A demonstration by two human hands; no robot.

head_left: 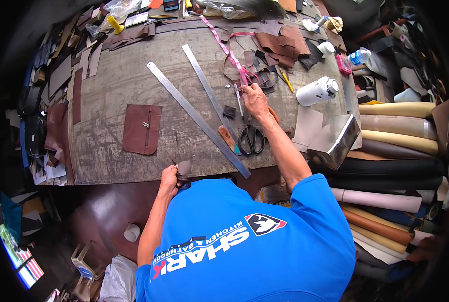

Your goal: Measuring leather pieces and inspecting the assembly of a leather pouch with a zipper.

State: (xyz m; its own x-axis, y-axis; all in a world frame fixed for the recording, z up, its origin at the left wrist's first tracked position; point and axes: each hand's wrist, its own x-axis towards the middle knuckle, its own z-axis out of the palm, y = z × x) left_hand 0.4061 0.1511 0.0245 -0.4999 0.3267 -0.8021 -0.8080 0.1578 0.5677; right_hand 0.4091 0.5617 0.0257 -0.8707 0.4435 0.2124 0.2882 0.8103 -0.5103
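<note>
Rulers (199, 121) between hands (169, 180) (256, 103), black scissors (251, 144) near

Grey-brown table (113, 75), mottled with darker scuffs. At twelve o'clock, a hot-pink tape measure (233, 59). At nine, a plain reddish-brown leather panel (135, 133) with a silvery zip pull (146, 124). Toward eleven, two silver-grey rulers (196, 117). Toward two, a white bottle (315, 92) with dark blotches. At three, rolls (398, 109) in cream-yellow, tan and black. At six, a bright blue shirt (284, 256) with white lettering (237, 236) and a red-edged black-and-white emblem (265, 224).
</note>
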